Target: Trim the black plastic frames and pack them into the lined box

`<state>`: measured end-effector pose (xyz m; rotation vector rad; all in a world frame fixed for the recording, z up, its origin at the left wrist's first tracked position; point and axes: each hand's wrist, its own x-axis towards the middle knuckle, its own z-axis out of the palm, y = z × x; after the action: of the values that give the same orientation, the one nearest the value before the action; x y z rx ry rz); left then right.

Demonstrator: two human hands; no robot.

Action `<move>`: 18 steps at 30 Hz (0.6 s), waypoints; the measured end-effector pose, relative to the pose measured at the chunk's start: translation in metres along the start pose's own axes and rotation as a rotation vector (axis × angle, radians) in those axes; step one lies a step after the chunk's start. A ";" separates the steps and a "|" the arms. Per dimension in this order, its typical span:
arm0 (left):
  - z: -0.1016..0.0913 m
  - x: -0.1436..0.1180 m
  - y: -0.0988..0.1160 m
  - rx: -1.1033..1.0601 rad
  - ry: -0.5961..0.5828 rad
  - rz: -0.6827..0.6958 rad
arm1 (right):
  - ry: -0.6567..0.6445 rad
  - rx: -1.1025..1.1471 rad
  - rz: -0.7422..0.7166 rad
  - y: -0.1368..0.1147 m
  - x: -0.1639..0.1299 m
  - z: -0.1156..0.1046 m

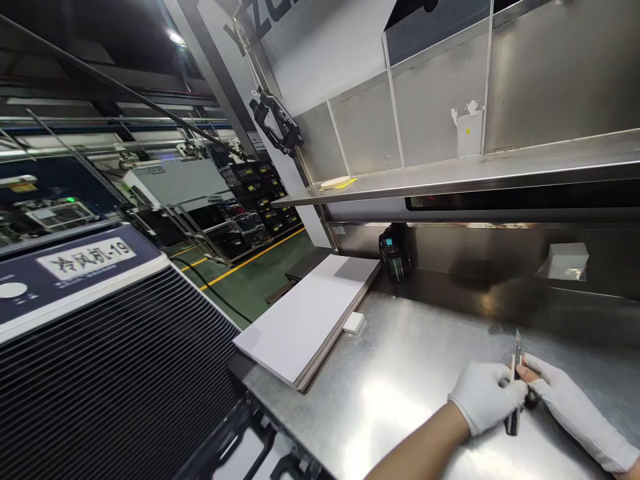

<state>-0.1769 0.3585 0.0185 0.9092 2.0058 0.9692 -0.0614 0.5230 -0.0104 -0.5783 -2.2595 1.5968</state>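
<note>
Near right on steel worktop [400, 373]: left hand [487, 397] fisted around utility knife [515, 383], blade up; right hand [575, 407] pinches it, fingers mostly extended.

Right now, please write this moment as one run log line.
left hand: grips knife | right hand: touches knife | table: white sheets, eraser
</note>
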 end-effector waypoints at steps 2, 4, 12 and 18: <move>0.000 0.000 -0.001 0.012 0.028 0.036 | -0.001 -0.012 -0.001 0.001 -0.001 0.001; 0.000 -0.001 -0.001 0.024 0.047 0.059 | -0.010 -0.015 0.002 0.002 -0.002 0.001; 0.000 0.000 -0.002 0.059 0.033 0.056 | -0.032 -0.008 0.017 -0.003 -0.001 -0.001; 0.001 -0.002 -0.001 0.046 0.036 0.059 | -0.012 -0.044 0.019 -0.007 -0.001 0.000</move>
<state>-0.1749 0.3569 0.0181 0.9872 2.0493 0.9818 -0.0618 0.5209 -0.0038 -0.6046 -2.3093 1.5673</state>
